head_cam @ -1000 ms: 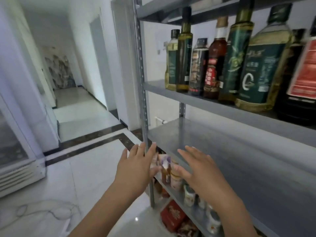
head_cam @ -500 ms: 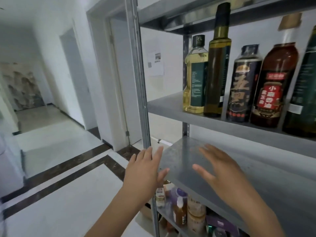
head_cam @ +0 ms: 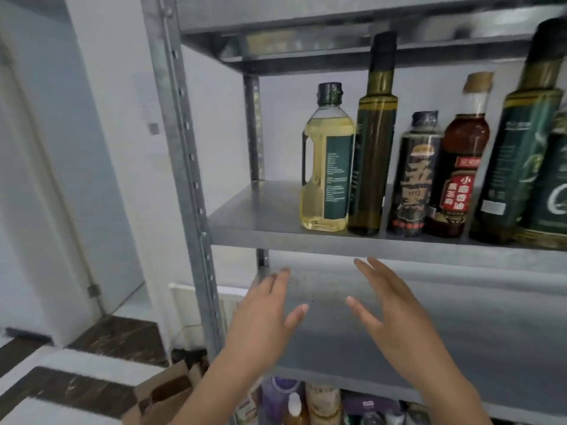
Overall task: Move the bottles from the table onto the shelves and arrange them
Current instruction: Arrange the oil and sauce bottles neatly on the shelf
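Grey steel everywhere. Left hand [head_cam: 264, 314] spread wide, empty, below the yellow oil bottle [head_cam: 328, 161]; right hand [head_cam: 395, 314] open too, holding nothing. Bottles [head_cam: 411, 179] crowd the upper shelf [head_cam: 429, 245] near its front edge, so a careless upward reach could topple one.

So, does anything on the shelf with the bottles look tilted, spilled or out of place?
Nothing stands out. The bottles, from the yellow oil bottle rightward, stand in a row on the upper shelf, with no spill visible; the lean at the right edge looks like lens distortion.
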Action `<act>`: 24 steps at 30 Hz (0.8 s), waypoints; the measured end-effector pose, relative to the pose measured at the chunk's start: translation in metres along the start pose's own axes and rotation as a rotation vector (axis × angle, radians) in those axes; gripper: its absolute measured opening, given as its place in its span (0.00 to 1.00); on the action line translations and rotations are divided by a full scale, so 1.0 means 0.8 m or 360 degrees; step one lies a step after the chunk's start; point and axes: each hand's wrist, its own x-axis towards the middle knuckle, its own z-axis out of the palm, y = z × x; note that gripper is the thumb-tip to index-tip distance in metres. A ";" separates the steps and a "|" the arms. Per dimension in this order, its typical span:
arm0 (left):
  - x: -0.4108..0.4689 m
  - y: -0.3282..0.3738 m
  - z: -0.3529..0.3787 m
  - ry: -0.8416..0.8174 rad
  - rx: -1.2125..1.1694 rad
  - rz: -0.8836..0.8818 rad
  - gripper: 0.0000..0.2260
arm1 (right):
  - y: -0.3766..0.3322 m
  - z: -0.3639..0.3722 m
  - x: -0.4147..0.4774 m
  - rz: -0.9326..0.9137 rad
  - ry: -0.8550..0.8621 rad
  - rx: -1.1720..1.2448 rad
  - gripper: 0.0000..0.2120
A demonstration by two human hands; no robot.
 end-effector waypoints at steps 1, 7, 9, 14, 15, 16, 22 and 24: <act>0.011 0.004 0.000 0.0015 -0.0143 0.0050 0.32 | 0.000 -0.003 0.004 0.0026 0.0051 -0.0022 0.29; 0.109 0.025 -0.020 0.0374 -0.0867 0.0083 0.33 | -0.007 -0.007 0.054 0.0045 0.0433 0.0097 0.29; 0.142 0.038 -0.026 0.0532 -0.0833 0.0207 0.32 | -0.006 -0.003 0.075 0.0052 0.0546 0.0117 0.31; 0.208 0.067 -0.014 0.0558 -0.0678 0.0163 0.43 | 0.001 0.008 0.115 0.0146 0.0817 0.0185 0.34; 0.215 0.067 -0.010 0.0627 -0.0684 0.0160 0.43 | 0.003 0.010 0.120 0.0155 0.0838 0.0230 0.34; 0.221 0.065 -0.006 0.0705 -0.0683 0.0158 0.41 | 0.005 0.013 0.125 0.0152 0.0861 0.0278 0.34; 0.250 0.036 -0.008 0.0784 -0.0692 0.0283 0.36 | 0.019 0.023 0.141 0.0154 0.0976 0.0416 0.33; 0.260 0.018 -0.022 0.0558 -0.0784 0.0302 0.33 | 0.017 0.023 0.143 0.0187 0.0993 0.0439 0.34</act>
